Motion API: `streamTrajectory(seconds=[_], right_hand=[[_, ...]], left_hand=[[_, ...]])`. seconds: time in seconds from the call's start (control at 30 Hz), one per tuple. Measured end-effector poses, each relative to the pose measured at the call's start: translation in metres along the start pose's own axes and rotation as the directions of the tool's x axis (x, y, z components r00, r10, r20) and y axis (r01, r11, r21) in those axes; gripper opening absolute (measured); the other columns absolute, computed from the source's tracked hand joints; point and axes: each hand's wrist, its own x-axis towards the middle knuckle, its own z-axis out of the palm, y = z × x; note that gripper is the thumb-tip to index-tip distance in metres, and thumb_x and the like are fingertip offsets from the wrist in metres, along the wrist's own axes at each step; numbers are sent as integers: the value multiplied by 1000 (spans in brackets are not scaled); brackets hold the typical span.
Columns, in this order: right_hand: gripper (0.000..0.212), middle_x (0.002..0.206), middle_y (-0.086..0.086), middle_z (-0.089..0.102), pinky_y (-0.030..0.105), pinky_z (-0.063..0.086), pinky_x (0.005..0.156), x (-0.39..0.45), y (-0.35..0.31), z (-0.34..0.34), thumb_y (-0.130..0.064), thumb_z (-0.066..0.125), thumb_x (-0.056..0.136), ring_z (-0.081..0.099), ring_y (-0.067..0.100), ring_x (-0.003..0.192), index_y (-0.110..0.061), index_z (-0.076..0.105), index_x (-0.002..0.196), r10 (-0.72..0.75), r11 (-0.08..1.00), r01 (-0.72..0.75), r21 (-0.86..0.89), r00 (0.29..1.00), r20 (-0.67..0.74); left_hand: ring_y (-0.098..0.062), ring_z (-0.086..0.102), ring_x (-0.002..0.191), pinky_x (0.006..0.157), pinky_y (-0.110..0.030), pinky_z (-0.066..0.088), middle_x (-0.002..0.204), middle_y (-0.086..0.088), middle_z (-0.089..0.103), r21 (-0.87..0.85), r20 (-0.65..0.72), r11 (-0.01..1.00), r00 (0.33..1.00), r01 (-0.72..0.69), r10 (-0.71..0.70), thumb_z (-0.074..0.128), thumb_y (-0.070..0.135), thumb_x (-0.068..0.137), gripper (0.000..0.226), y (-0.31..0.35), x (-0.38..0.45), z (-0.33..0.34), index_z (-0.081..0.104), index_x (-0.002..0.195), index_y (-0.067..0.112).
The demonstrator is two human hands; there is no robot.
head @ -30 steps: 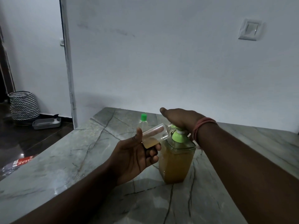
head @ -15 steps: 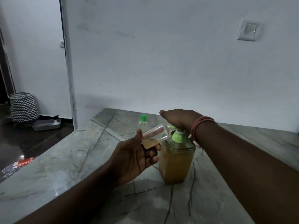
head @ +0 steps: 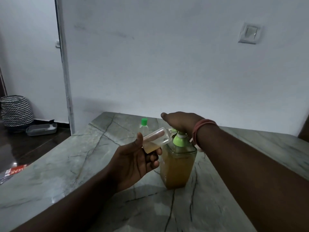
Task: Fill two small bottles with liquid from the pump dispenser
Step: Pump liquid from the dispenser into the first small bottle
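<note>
Nearest, the left hand (head: 133,162) grips a small clear bottle (head: 156,139) tilted on its side, its mouth against the spout of the pump dispenser (head: 178,162), and amber liquid fills only its lower part, so this fill looks well short of done. Just beyond it, the right hand (head: 181,122) presses flat on the green pump head above the amber-filled dispenser on the counter (head: 83,164). Farther off, past both hands, stands a green-capped bottle (head: 144,126); its fill level cannot be made out.

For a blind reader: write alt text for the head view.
A left hand holds a small clear bottle tilted at the spout of a pump dispenser of amber liquid, while the right hand presses its green pump. A green-capped bottle stands behind on the marble table.
</note>
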Motion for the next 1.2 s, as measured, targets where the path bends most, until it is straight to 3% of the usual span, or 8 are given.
streamTrajectory(seconds=[0.1, 0.23, 0.5, 0.67, 0.73, 1.0, 1.1, 1.2], right_hand=[[60, 148, 10, 38, 34, 33, 100, -1, -3, -3, -53, 24, 99, 44, 28, 127, -15, 42, 141, -32, 998, 32, -52, 999, -14], [58, 137, 10, 51, 34, 38, 86, 2, 6, 3, -55, 26, 97, 55, 22, 94, -15, 52, 131, -53, 994, 59, 92, 997, -60], [53, 149, 9, 38, 33, 35, 94, -2, -2, -2, -47, 26, 101, 42, 28, 128, -16, 40, 142, -53, 996, 56, -69, 998, 38], [62, 135, 12, 52, 33, 44, 80, -1, 0, -1, -58, 27, 96, 56, 25, 96, -16, 49, 135, -61, 998, 62, 34, 998, -17], [61, 137, 11, 50, 35, 40, 89, 2, 7, 3, -57, 24, 96, 53, 28, 109, -16, 49, 134, -31, 991, 38, 131, 998, -56], [51, 145, 10, 42, 32, 34, 91, 0, 0, 1, -46, 27, 100, 43, 28, 127, -15, 45, 137, -30, 1000, 30, -6, 999, 11], [54, 143, 9, 45, 31, 36, 83, 2, -3, -1, -51, 31, 98, 50, 28, 119, -18, 46, 138, -29, 999, 29, -38, 1000, 4], [61, 135, 11, 53, 34, 43, 85, 6, 6, 4, -59, 29, 95, 55, 28, 107, -18, 50, 134, -15, 993, 20, 116, 999, -38]], left_hand=[[-17, 61, 76, 76, -31, 56, 98, -16, 64, 2, 10, 1000, 1000, -10, 10, 74, 47, 85, 69, 1, 0, 0, 56, 140, 10], [-16, 61, 78, 77, -31, 56, 99, -15, 64, 9, 32, 1000, 999, 6, -6, 70, 47, 89, 67, 0, 2, -3, 54, 142, 11], [-17, 62, 77, 76, -31, 56, 97, -16, 65, 3, 11, 1000, 1000, 5, -5, 73, 47, 87, 66, -1, 1, -3, 58, 139, 11], [-16, 61, 79, 77, -31, 56, 100, -15, 64, 15, 35, 1000, 999, -1, 0, 71, 47, 88, 66, 1, 1, -6, 55, 142, 11], [-17, 61, 78, 77, -31, 56, 100, -16, 63, 4, 38, 1000, 999, 10, -10, 69, 47, 90, 64, 0, 2, -6, 56, 140, 10], [-17, 61, 78, 77, -31, 56, 99, -16, 63, 7, 2, 1000, 1000, 6, -6, 72, 47, 87, 69, -1, 0, -4, 53, 143, 11], [-16, 60, 78, 78, -31, 55, 99, -15, 63, 17, 7, 1000, 1000, -5, 5, 69, 48, 89, 67, 0, -1, -2, 54, 143, 10], [-17, 59, 78, 78, -31, 55, 100, -17, 62, 8, 19, 1000, 1000, 2, -3, 69, 47, 90, 70, 0, 1, -2, 49, 146, 9]])
